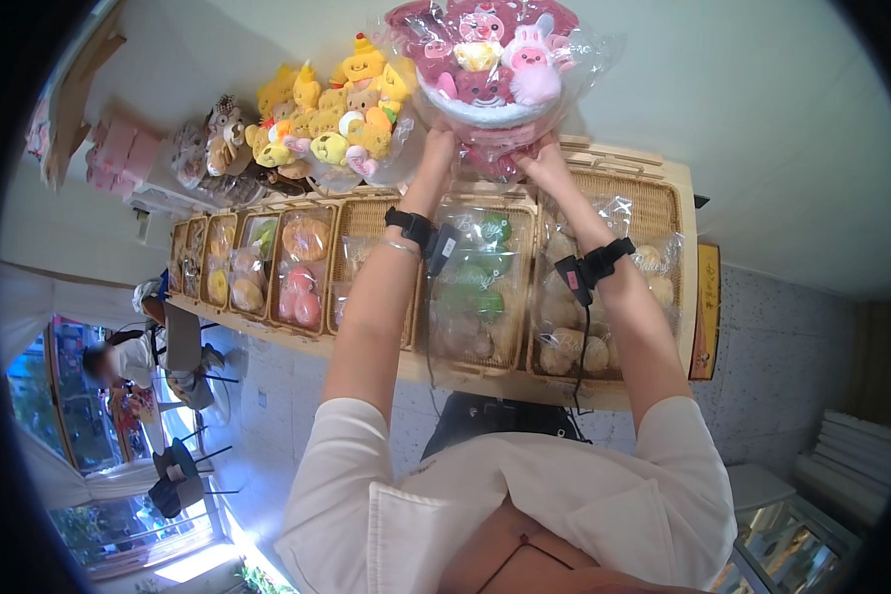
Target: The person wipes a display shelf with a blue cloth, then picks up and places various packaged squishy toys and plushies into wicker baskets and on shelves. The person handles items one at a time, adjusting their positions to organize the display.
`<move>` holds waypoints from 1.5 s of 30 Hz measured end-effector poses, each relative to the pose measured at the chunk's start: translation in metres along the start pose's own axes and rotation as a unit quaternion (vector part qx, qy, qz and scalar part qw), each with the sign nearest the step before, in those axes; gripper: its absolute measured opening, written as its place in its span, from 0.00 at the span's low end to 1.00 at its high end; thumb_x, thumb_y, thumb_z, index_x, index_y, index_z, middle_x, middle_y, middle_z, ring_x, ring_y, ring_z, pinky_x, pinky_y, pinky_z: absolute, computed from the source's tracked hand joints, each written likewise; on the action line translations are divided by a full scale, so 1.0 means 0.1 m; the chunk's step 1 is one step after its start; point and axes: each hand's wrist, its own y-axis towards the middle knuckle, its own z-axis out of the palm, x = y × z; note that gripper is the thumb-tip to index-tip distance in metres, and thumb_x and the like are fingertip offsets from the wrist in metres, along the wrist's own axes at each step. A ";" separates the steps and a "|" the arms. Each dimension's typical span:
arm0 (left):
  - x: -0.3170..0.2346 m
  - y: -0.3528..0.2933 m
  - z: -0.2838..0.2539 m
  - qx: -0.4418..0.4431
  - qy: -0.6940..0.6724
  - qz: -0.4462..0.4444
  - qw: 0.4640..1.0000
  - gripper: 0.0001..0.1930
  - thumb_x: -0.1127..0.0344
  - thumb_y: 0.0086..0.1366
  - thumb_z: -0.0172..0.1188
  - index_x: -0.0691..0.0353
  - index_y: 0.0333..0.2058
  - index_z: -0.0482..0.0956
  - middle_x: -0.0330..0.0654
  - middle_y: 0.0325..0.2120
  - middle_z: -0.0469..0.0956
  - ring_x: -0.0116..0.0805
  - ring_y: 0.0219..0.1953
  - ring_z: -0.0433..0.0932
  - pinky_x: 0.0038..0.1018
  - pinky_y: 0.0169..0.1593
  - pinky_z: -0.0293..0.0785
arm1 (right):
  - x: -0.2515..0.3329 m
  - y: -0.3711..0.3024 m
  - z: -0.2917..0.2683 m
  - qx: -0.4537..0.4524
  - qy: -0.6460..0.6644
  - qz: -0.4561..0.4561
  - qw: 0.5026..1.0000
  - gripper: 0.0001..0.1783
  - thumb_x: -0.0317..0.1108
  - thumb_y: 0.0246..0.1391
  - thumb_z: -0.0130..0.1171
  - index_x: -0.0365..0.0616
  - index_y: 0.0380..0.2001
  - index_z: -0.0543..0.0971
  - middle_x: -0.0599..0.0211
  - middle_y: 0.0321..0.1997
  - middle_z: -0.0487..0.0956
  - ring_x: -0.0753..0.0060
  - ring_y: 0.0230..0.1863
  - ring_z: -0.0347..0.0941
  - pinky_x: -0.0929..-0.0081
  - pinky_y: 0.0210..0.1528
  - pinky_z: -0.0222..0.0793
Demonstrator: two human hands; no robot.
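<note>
A pink plush-toy bouquet (485,89) in clear crinkled wrap stands at the far side, above the wooden display counter (614,388). Pink and white stuffed animals fill it, over a white fluffy band. My left hand (440,148) grips the lower left of its wrapping, its fingers partly hidden behind the plastic. At the lower right, my right hand (544,161) closes round the pink base. Both arms reach across the counter, with a black strap on each wrist. A yellow plush bouquet (342,114) stands just left of my left hand.
Wicker baskets hold bagged breads; green buns (485,267) and pale buns (653,272) lie under my forearms, a round loaf (305,239) farther left. Brown plush toys (228,139) and pink boxes (124,148) stand at the far left. A person (134,351) sits by the windows.
</note>
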 end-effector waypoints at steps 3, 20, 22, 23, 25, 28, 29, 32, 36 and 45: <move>0.11 0.00 -0.04 -0.011 -0.017 -0.034 0.999 0.19 0.77 0.58 0.40 0.58 0.48 0.69 0.35 0.33 0.75 0.21 0.25 0.68 0.18 0.26 0.61 | -0.13 0.00 0.05 0.009 -0.034 -0.006 0.999 0.41 0.30 0.41 0.63 0.37 0.60 0.59 0.48 0.63 0.56 0.50 0.63 0.57 0.65 0.61 0.58; 0.86 0.23 -0.08 0.073 0.086 -0.064 0.992 0.23 0.70 0.64 0.43 0.64 0.58 0.62 0.42 0.52 0.70 0.32 0.54 0.67 0.26 0.56 0.61 | -0.66 -0.09 -0.16 -0.021 -0.206 -0.011 0.978 0.30 0.43 0.40 0.67 0.42 0.48 0.74 0.50 0.54 0.70 0.45 0.58 0.59 0.56 0.62 0.53; 0.78 0.20 -0.10 0.107 0.111 -0.078 0.985 0.24 0.71 0.63 0.43 0.64 0.59 0.61 0.43 0.53 0.69 0.33 0.55 0.66 0.27 0.58 0.60 | -0.70 -0.06 -0.21 -0.003 -0.213 -0.020 0.977 0.31 0.43 0.39 0.67 0.41 0.47 0.74 0.49 0.55 0.69 0.44 0.58 0.59 0.56 0.62 0.53; 0.76 0.20 -0.13 0.115 0.134 -0.078 0.981 0.24 0.71 0.63 0.43 0.64 0.59 0.61 0.43 0.53 0.69 0.34 0.56 0.65 0.27 0.58 0.60 | -0.69 -0.05 -0.21 -0.003 -0.237 -0.033 0.971 0.30 0.41 0.39 0.67 0.41 0.47 0.73 0.49 0.53 0.70 0.45 0.57 0.61 0.57 0.60 0.56; 0.72 0.21 -0.20 0.132 0.179 -0.080 0.972 0.25 0.71 0.62 0.42 0.64 0.59 0.60 0.45 0.54 0.68 0.35 0.57 0.64 0.28 0.59 0.59 | -0.71 -0.03 -0.16 -0.012 -0.177 -0.019 0.984 0.29 0.40 0.39 0.67 0.41 0.47 0.74 0.49 0.52 0.71 0.45 0.57 0.62 0.59 0.59 0.58; 0.65 0.13 -0.12 0.136 0.127 -0.078 0.979 0.25 0.71 0.62 0.42 0.65 0.60 0.60 0.46 0.56 0.67 0.36 0.58 0.64 0.28 0.60 0.58 | -0.75 -0.03 -0.18 -0.027 -0.170 -0.018 0.985 0.28 0.38 0.39 0.67 0.40 0.46 0.74 0.49 0.50 0.73 0.47 0.55 0.64 0.60 0.56 0.61; 0.59 0.12 -0.10 0.137 0.118 -0.094 0.979 0.25 0.74 0.62 0.40 0.63 0.60 0.59 0.46 0.56 0.67 0.36 0.57 0.65 0.29 0.59 0.60 | -0.73 0.00 -0.17 -0.028 -0.179 -0.025 0.983 0.28 0.37 0.39 0.66 0.40 0.46 0.74 0.49 0.49 0.73 0.47 0.54 0.66 0.61 0.56 0.62; 0.46 0.11 -0.03 0.142 0.099 -0.126 0.977 0.26 0.79 0.61 0.37 0.61 0.60 0.58 0.45 0.55 0.67 0.38 0.54 0.68 0.31 0.56 0.65 | -0.66 -0.06 -0.14 -0.046 -0.179 0.013 0.983 0.27 0.37 0.39 0.67 0.39 0.45 0.74 0.48 0.45 0.75 0.48 0.51 0.69 0.60 0.53 0.63; 0.54 0.18 -0.05 0.141 0.072 -0.128 0.979 0.26 0.79 0.63 0.38 0.60 0.60 0.58 0.47 0.54 0.67 0.38 0.54 0.68 0.32 0.56 0.66 | -0.55 -0.07 -0.06 -0.059 -0.158 0.027 0.985 0.25 0.34 0.39 0.67 0.38 0.44 0.74 0.48 0.44 0.76 0.49 0.46 0.73 0.63 0.48 0.68; 0.71 0.24 0.07 0.131 0.070 -0.089 0.985 0.24 0.79 0.62 0.40 0.61 0.58 0.61 0.45 0.51 0.70 0.37 0.49 0.72 0.32 0.52 0.70 | -0.86 0.06 -0.16 -0.014 -0.097 0.033 0.995 0.24 0.27 0.49 0.61 0.34 0.50 0.67 0.57 0.48 0.74 0.68 0.46 0.73 0.72 0.46 0.69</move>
